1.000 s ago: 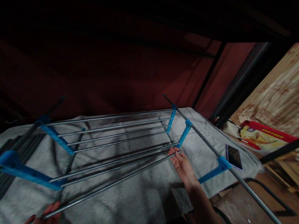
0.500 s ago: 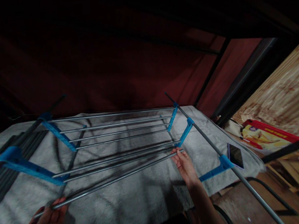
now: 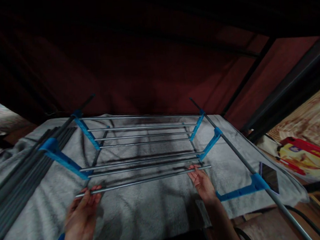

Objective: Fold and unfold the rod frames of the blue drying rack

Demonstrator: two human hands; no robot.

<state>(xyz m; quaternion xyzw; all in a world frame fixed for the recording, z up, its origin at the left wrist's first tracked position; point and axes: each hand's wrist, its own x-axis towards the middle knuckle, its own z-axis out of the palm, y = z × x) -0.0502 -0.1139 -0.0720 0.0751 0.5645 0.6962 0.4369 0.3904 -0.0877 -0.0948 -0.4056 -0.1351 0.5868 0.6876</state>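
A loose grey metal tube [image 3: 145, 180] is held crosswise between both hands, in front of a partly assembled rack. My left hand [image 3: 82, 212] is closed round the tube near its left end. Near the other end, my right hand [image 3: 201, 181] pinches it, with a short bit sticking out past the fingers. Just beyond lie several parallel tubes joined to blue plastic brackets, such as the left bracket [image 3: 65, 162] and the right bracket [image 3: 211, 144]. A blue bracket [image 3: 241, 192] on the long right pole [image 3: 237, 154] points in beside my right forearm.
Several dark grey tubes [image 3: 28, 180] lie bundled at the left on the grey blanket [image 3: 146, 214]. A phone [image 3: 269, 177] rests near the blanket's right edge. Beyond that edge is a red and yellow package [image 3: 309, 157]. Dark red cloth [image 3: 144, 72] hangs behind.
My left hand has moved the tube's left end forward and right, so the tube lies closer to parallel with the rack's other tubes. The head view has turned left.
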